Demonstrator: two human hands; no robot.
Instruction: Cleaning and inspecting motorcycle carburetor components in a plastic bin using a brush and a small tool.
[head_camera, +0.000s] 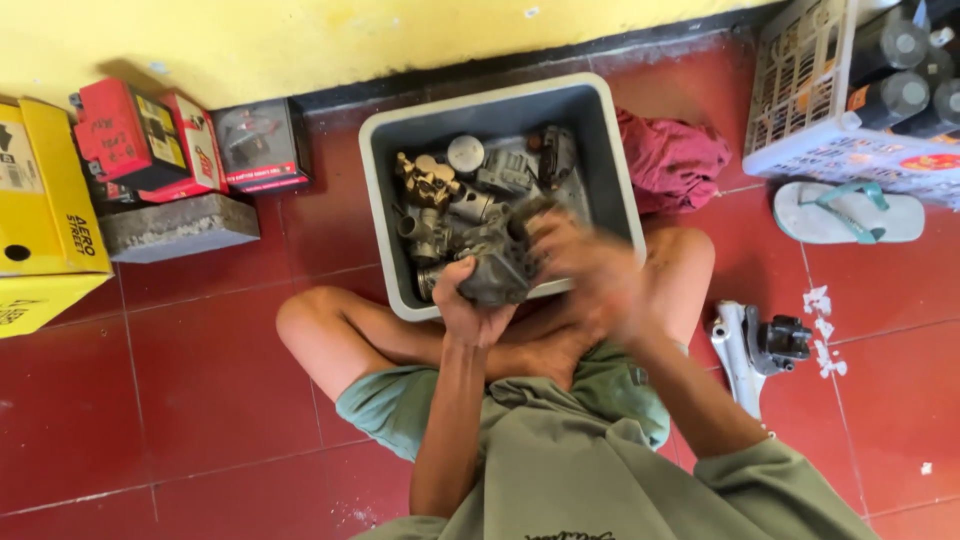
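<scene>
I sit cross-legged on a red tiled floor with a grey plastic tub (385, 190) in front of my legs. The tub holds several grimy metal engine parts, among them a brass-coloured carburetor body (428, 182) and a round white cap (465, 153). My left hand (466, 305) is shut on a dark grey metal carburetor part (497, 275) held over the tub's near edge. My right hand (585, 270) is blurred by motion right beside that part, touching or working on it; its grip cannot be made out.
Yellow carton (40, 200), red boxes (150, 140) and a concrete block (175, 228) stand at the left by the yellow wall. A crumpled red rag (675, 160), a white basket of cans (850, 90), a sandal (845, 212) and a metal bracket part (760, 345) lie at the right.
</scene>
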